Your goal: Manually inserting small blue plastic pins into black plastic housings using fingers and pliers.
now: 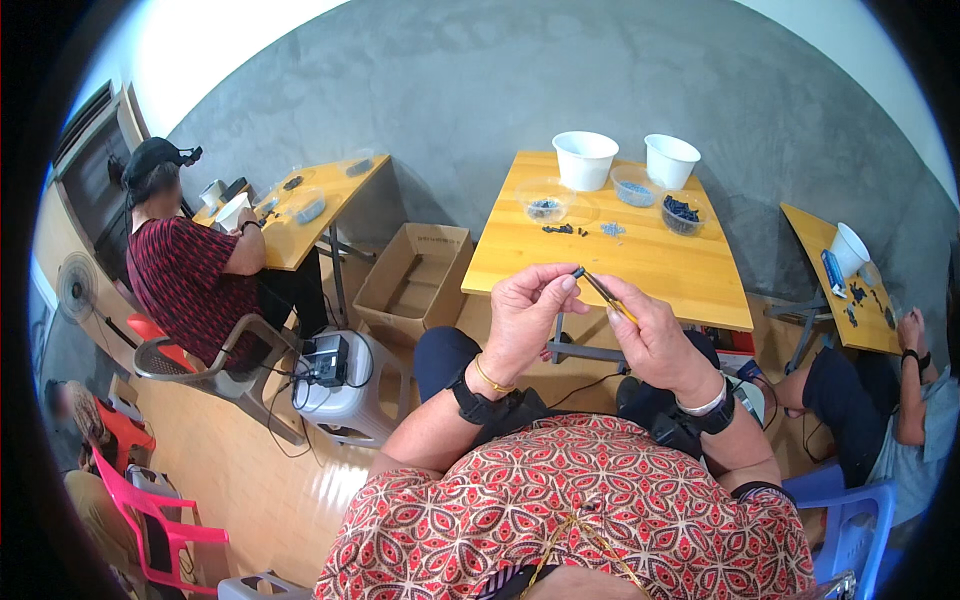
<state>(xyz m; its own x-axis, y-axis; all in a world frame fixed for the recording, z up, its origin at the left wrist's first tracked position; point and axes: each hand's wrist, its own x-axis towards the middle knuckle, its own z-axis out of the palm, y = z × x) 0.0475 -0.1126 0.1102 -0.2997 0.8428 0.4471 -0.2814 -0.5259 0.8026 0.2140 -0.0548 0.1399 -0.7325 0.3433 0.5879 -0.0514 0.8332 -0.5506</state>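
Observation:
My left hand (pixel 525 318) pinches a small dark piece (pixel 578 271) between thumb and fingertips, above the near edge of the yellow wooden table (pixel 620 268). Closed round a pair of tweezers (pixel 603 290) with dark tips and yellow grips, my right hand (pixel 655 338) brings the tips up against that piece. Beyond my hands, several black pieces (pixel 563 229) lie beside a small heap of pale blue-grey pieces (pixel 612 229). A clear tub of dark parts (pixel 683 213), a tub of pale parts (pixel 635 187) and another clear tub (pixel 545 206) stand behind them.
Two white buckets (pixel 585 160) (pixel 672 160) stand at the table's back. An open cardboard box (pixel 413 277) is on the floor at left, near a grey stool (pixel 352 385) carrying a black device. Other people work at tables to my left (pixel 200 260) and right (pixel 905 420).

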